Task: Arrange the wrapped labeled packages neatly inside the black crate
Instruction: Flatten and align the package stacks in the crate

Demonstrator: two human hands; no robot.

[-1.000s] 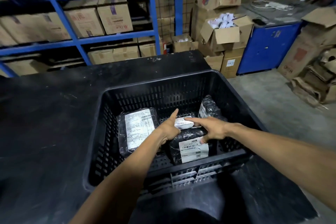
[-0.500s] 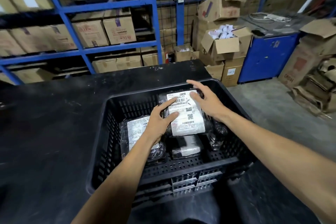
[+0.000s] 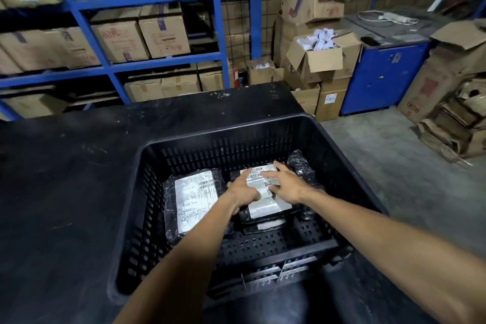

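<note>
Black slotted plastic crate (image 3: pixel 349 163) on dark worktop (image 3: pixel 65 179) | middle black-wrapped package with white label (image 3: pixel 265 205) lies flat inside, long side pointing away | left hand (image 3: pixel 243 191), right hand (image 3: pixel 285 187) press it, grip flat, fingers spread | flat labeled package (image 3: pixel 193 200) left, black bundle (image 3: pixel 302 168) right.

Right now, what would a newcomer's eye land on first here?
Both hands, the left hand and right hand, pressing flat on a white-labelled package in the middle of the black crate. Left of it lies a larger wrapped package, label up. Behind the crate, blue shelving holds cardboard boxes.
</note>
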